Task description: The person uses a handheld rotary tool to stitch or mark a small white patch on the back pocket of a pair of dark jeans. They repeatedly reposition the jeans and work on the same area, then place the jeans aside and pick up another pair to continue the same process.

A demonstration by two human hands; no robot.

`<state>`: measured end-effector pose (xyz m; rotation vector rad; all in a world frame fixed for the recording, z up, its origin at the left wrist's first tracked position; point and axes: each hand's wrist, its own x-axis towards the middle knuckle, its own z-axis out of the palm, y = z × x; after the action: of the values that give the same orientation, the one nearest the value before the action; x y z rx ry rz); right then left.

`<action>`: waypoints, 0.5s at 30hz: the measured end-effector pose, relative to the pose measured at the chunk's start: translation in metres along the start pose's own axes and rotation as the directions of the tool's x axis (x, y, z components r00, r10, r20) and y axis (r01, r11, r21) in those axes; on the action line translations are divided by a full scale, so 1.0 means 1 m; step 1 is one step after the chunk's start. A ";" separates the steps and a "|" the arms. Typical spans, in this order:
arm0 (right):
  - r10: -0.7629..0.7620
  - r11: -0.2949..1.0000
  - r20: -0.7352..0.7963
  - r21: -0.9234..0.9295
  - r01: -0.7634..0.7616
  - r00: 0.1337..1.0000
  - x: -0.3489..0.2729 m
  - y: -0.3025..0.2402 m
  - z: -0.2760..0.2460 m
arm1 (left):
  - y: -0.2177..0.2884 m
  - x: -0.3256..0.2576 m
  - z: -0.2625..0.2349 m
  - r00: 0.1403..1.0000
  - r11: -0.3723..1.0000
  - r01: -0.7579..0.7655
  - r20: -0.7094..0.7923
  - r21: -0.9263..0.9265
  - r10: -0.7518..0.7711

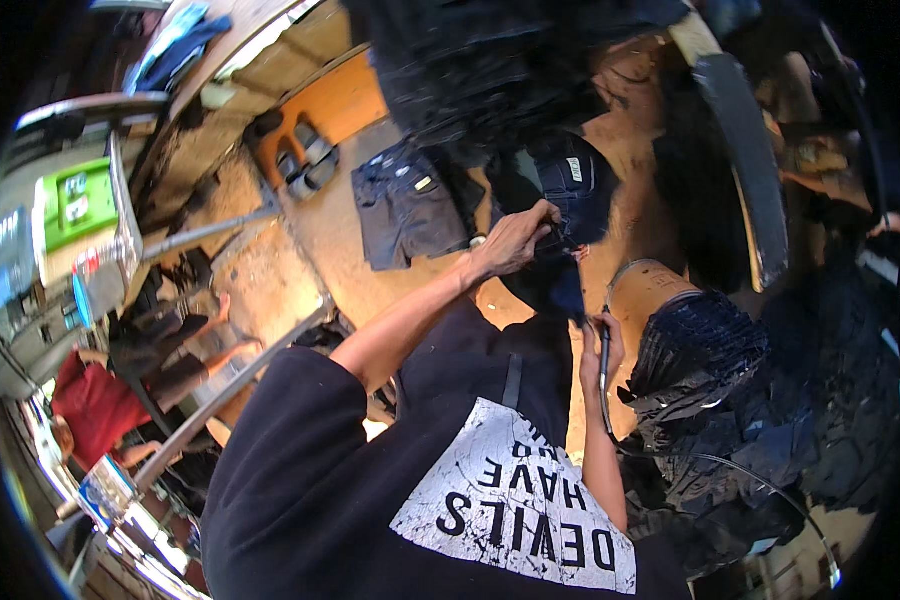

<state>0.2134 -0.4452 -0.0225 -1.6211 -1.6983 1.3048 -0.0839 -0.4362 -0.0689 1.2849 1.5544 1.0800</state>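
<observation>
Dark blue denim shorts or trousers (580,190) with a pale label lie in front of me. My left hand (518,240) is closed on a fold of that dark denim garment, its knuckles upward. Lower and to the right, my right hand (611,348) has its fingers wrapped round a slim black hand tool (605,372) with a cable trailing from it. The tool's tip points toward the dark cloth, but whether it touches cannot be made out. Shadow hides the garment's lower part between my hands.
Dark shorts (405,212) lie flat on the floor, with sandals (313,160) beyond. A tall stack of dark clothes (460,75) stands ahead. Bundled dark garments (698,345) and a padded bar (742,165) are rightward. Past a rail (232,398), a person in red (100,410) sits left.
</observation>
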 end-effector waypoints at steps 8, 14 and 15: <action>-0.207 0.961 0.064 -0.173 0.215 0.976 -0.024 -0.042 0.016 | -0.065 -0.159 -0.091 0.983 0.891 -0.076 0.184 0.448 -0.008; -0.032 0.928 0.011 -0.371 0.034 0.999 -0.042 -0.050 -0.026 | -0.123 -0.210 -0.198 0.990 0.750 0.139 -0.104 0.646 -0.095; -0.044 0.930 0.018 -0.365 0.047 0.999 -0.047 -0.047 -0.030 | -0.142 -0.208 -0.216 0.987 0.749 0.163 -0.113 0.643 -0.118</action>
<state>0.2241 -0.4734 0.0437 -1.7615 -2.0678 1.0162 -0.3010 -0.6804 -0.1266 1.5493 2.1518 0.4775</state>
